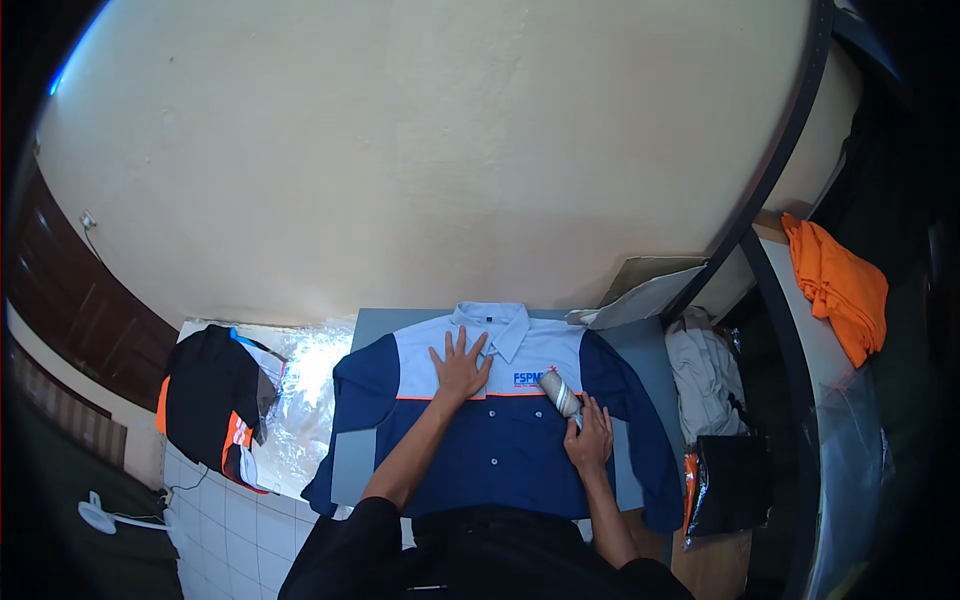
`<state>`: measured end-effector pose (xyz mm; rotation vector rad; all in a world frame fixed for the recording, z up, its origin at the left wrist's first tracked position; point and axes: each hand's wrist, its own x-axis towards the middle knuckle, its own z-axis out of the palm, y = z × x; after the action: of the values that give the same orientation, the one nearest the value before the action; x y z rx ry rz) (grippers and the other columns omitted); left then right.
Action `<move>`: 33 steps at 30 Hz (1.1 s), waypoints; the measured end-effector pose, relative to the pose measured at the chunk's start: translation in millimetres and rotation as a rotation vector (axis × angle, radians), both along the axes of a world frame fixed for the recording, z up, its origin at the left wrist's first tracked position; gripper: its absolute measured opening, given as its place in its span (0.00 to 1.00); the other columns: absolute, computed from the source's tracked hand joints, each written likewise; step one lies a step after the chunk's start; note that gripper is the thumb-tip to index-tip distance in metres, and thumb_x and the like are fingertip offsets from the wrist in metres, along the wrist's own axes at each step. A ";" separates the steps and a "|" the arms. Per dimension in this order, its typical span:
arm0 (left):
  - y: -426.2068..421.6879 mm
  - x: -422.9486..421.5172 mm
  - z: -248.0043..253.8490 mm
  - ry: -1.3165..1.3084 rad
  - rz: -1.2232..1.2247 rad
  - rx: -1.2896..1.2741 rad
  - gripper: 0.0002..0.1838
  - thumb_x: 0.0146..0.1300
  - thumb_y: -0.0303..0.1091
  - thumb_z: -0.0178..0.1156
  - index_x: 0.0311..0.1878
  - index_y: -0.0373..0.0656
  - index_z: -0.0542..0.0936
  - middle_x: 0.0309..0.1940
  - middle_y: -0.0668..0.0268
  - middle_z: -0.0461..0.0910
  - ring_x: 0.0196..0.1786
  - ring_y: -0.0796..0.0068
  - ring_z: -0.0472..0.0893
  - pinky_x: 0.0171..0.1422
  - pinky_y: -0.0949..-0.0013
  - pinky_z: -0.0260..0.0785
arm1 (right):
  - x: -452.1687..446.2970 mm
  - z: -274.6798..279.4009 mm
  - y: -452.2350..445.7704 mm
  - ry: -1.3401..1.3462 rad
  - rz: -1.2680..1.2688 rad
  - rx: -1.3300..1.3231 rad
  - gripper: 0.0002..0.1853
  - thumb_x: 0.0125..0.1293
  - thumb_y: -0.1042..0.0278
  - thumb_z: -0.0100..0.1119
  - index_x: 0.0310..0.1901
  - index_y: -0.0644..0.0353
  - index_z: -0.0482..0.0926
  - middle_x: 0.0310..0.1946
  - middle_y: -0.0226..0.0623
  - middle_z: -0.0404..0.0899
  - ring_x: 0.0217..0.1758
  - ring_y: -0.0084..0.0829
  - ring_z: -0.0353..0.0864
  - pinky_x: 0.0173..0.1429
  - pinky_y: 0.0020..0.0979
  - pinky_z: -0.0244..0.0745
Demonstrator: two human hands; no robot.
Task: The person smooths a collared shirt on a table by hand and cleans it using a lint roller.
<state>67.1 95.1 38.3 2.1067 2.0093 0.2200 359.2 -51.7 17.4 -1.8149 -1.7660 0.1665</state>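
A work shirt (450, 440), navy below with a light grey-blue yoke and collar, lies front up and buttoned, its sleeves spread to both sides. Orange piping crosses the chest, and a blue and red logo (526, 379) sits on the chest at the right. My left hand (461, 367) rests flat on the yoke beside the button placket, fingers spread. In my right hand (590, 438) is what looks like a lint roller (560, 394), its greyish cylinder against the shirt just below the logo. My fingers hide its handle.
The shirt lies on a grey table (352, 470) against the wall. Black and orange garments (212, 400) and clear plastic wrap (300, 400) are at left. At right are a beige cloth (703, 375), a packed dark garment (732, 483), cardboard (640, 285) and orange cloth (838, 290) on a shelf.
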 end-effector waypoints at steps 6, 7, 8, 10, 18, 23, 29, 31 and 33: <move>12.0 11.8 -15.8 -0.138 -0.127 0.219 0.36 0.79 0.57 0.55 0.88 0.68 0.66 0.91 0.52 0.55 0.91 0.40 0.53 0.89 0.22 0.38 | -0.6 1.6 1.2 0.006 -0.003 -0.009 0.27 0.73 0.67 0.61 0.71 0.69 0.79 0.75 0.50 0.81 0.81 0.48 0.77 0.89 0.52 0.60; 11.6 17.5 -17.4 -0.191 -0.152 0.247 0.36 0.79 0.56 0.55 0.88 0.68 0.66 0.91 0.51 0.55 0.91 0.39 0.54 0.89 0.22 0.39 | -1.0 1.6 2.0 0.012 -0.007 -0.009 0.27 0.73 0.67 0.61 0.71 0.69 0.79 0.75 0.50 0.81 0.81 0.48 0.77 0.89 0.52 0.60; 7.8 23.0 -20.3 -0.246 -0.176 0.271 0.36 0.79 0.55 0.56 0.88 0.67 0.67 0.90 0.50 0.56 0.91 0.38 0.54 0.89 0.23 0.40 | -0.8 1.3 0.8 0.016 -0.010 -0.013 0.27 0.73 0.67 0.61 0.71 0.69 0.79 0.74 0.50 0.81 0.81 0.48 0.77 0.89 0.52 0.59; -6.9 33.2 -18.9 -0.141 -0.175 0.229 0.35 0.82 0.58 0.52 0.89 0.70 0.65 0.92 0.46 0.50 0.92 0.40 0.49 0.88 0.21 0.37 | -0.1 1.5 0.8 -0.001 0.000 -0.018 0.28 0.73 0.67 0.61 0.71 0.69 0.79 0.74 0.50 0.81 0.81 0.48 0.77 0.89 0.52 0.60; -4.0 26.5 -26.4 -0.128 -0.203 0.162 0.34 0.83 0.62 0.50 0.88 0.73 0.65 0.92 0.46 0.48 0.93 0.39 0.46 0.86 0.15 0.36 | 1.1 -1.0 0.1 -0.027 -0.002 -0.002 0.28 0.72 0.70 0.61 0.73 0.66 0.78 0.73 0.49 0.83 0.80 0.47 0.78 0.90 0.50 0.59; -10.6 -3.1 -16.3 -0.412 -0.192 0.234 0.36 0.79 0.50 0.61 0.87 0.62 0.67 0.89 0.45 0.57 0.90 0.44 0.57 0.89 0.28 0.44 | 0.3 -3.8 1.2 -0.011 -0.003 0.013 0.29 0.72 0.69 0.61 0.74 0.66 0.78 0.72 0.50 0.83 0.80 0.47 0.78 0.89 0.51 0.60; -40.5 -52.3 -10.3 -0.360 0.089 0.360 0.35 0.76 0.45 0.65 0.84 0.56 0.72 0.83 0.43 0.66 0.87 0.42 0.63 0.88 0.30 0.47 | 0.4 0.5 1.0 -0.021 0.007 -0.006 0.30 0.71 0.70 0.61 0.74 0.66 0.77 0.73 0.51 0.82 0.80 0.48 0.78 0.89 0.52 0.60; -61.8 -78.9 -3.7 -0.297 0.221 0.338 0.33 0.76 0.47 0.64 0.83 0.57 0.74 0.83 0.41 0.66 0.87 0.40 0.61 0.89 0.31 0.46 | 0.3 1.0 0.6 -0.018 0.002 -0.010 0.30 0.72 0.70 0.61 0.74 0.66 0.77 0.73 0.51 0.82 0.80 0.48 0.77 0.89 0.52 0.60; -83.1 -102.9 -6.3 -0.166 0.248 0.273 0.33 0.77 0.50 0.63 0.83 0.59 0.74 0.84 0.40 0.64 0.88 0.37 0.59 0.89 0.30 0.44 | -1.4 2.2 1.7 -0.015 0.000 -0.017 0.28 0.72 0.69 0.61 0.72 0.67 0.78 0.74 0.50 0.81 0.81 0.48 0.77 0.89 0.52 0.60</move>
<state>-35.8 12.0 32.0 1.9008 2.2390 0.7240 357.8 -50.0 19.6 -1.8324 -1.7795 0.1688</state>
